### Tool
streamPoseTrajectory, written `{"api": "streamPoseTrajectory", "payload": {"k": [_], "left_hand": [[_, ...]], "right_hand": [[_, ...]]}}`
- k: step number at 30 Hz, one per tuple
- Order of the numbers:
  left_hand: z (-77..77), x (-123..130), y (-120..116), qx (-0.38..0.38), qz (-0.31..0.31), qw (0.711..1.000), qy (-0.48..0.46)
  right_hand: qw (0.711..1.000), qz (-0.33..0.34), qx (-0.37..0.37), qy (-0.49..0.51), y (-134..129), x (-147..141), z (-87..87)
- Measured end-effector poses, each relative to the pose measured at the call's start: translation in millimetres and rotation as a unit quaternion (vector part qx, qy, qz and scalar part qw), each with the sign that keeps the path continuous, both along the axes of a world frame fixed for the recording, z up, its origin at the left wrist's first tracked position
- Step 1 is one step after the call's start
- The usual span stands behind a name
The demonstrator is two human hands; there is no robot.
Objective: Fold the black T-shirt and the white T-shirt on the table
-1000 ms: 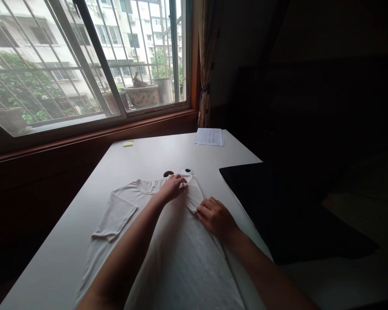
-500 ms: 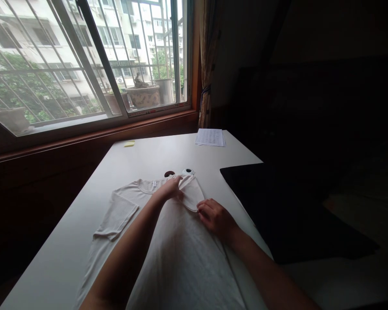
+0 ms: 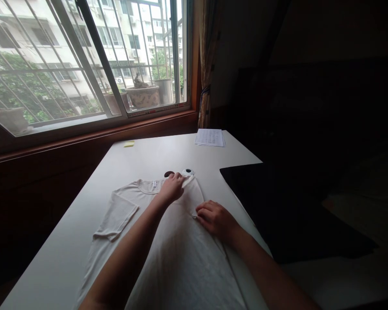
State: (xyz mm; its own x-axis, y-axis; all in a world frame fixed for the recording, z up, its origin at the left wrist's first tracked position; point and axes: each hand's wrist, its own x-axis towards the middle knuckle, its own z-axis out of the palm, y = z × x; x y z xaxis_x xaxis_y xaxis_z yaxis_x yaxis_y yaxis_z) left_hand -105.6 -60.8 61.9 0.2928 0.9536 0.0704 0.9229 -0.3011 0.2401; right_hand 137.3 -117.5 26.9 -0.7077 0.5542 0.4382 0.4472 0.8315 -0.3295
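Observation:
A white short-sleeved shirt (image 3: 184,258) lies spread on the white table, its neckline at the far end and its left sleeve flat. Near the right shoulder, my left hand (image 3: 173,187) rests on the cloth with its fingers bent; their tips are partly hidden against the fabric. My right hand (image 3: 215,216) pinches the edge of the shirt on the right side, below the folded-in sleeve area. Just beyond my left hand are a dark round object (image 3: 169,174) and a white round object with a dark centre (image 3: 188,172).
Sheets of paper (image 3: 210,137) and a yellow note (image 3: 129,144) lie at the far end of the white table (image 3: 67,228). Black cloth (image 3: 278,206) hangs over the right edge. A barred window (image 3: 84,64) and a curtain (image 3: 205,86) stand behind.
My left hand has turned palm down and moved slightly over the shoulder cloth, which now lies flatter. My right hand has barely moved and keeps its pinch at the edge.

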Motion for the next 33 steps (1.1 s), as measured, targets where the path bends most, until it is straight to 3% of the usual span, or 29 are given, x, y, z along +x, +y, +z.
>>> {"api": "streamPoseTrajectory", "payload": {"k": [5,11,33], "left_hand": [[-19.8,22,-2,0.042,-0.093,0.994,0.027],[-48.5,25,8,0.044,-0.063,0.995,0.068],[-46.8,19,36,0.044,-0.047,0.996,0.055]], "right_hand": [[0.998,-0.051,0.034,0.003,2,3,-0.2],[0.995,-0.091,0.032,-0.037,4,5,-3.1],[0.991,-0.124,0.028,-0.031,12,10,-5.2]]}}
